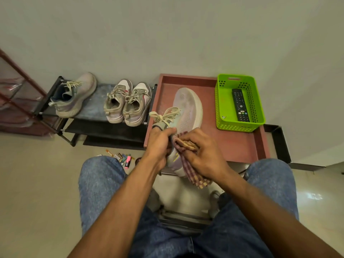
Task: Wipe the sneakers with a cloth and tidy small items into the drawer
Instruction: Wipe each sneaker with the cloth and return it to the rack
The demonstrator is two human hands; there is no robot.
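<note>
Head view: cloth (188, 167) against sneaker (188, 108).

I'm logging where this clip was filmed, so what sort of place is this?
Probably a home entryway or shoe corner: a shoe rack holding sneakers against a bare wall, a drawer pulled open beside it, and a remote in a green basket.

Red tray (242, 146) bearing a pale sneaker (188, 108) and green basket (240, 125), black shoe rack (93, 112) bearing three sneakers (128, 103), floor (37, 183) strewn with small items (121, 157).
</note>
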